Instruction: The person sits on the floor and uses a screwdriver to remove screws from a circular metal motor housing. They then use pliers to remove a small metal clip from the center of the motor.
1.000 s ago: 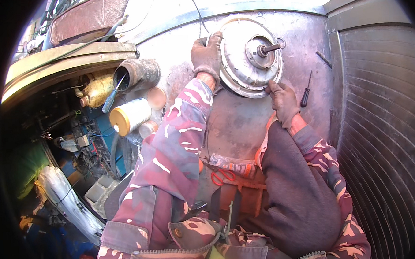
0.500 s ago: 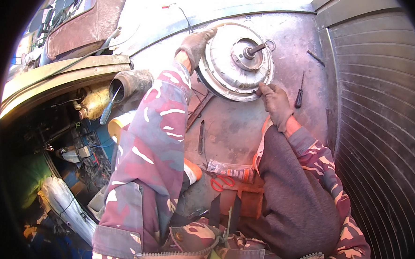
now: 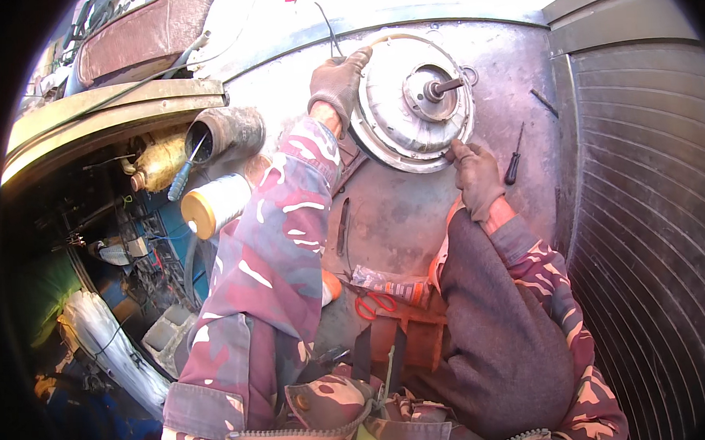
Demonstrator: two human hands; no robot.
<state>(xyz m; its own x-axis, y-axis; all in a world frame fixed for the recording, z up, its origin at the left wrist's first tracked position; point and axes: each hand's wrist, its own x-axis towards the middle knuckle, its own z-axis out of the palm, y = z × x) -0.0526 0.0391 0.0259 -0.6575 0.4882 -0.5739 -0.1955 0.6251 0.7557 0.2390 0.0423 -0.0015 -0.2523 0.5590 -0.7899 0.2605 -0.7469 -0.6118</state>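
Observation:
A round silver hub motor (image 3: 399,126) with a shaft (image 3: 447,86) standing out of its centre is tilted toward me at the far side of the metal surface. My left hand (image 3: 337,84), in a grey work glove, is closed round the motor's left rim. My right hand (image 3: 476,175), gloved too, pinches the lower right edge with the fingertips. The motor hides the fingers behind its rim. A screwdriver with a black handle (image 3: 512,168) lies to the right of my right hand. Below the motor lies a dark, slim knife-like tool (image 3: 342,227).
Red-handled scissors (image 3: 375,305) and a printed plastic packet (image 3: 392,283) lie near my feet. To the left are a metal pipe piece (image 3: 237,138) with a blue-handled screwdriver (image 3: 180,181) in it, and a white jar (image 3: 218,205). A ribbed metal shutter (image 3: 655,204) bounds the right side.
The hub motor and both hands have shifted slightly right in the picture, with both hands still on the rim. My left arm has moved right, baring more of the white jar.

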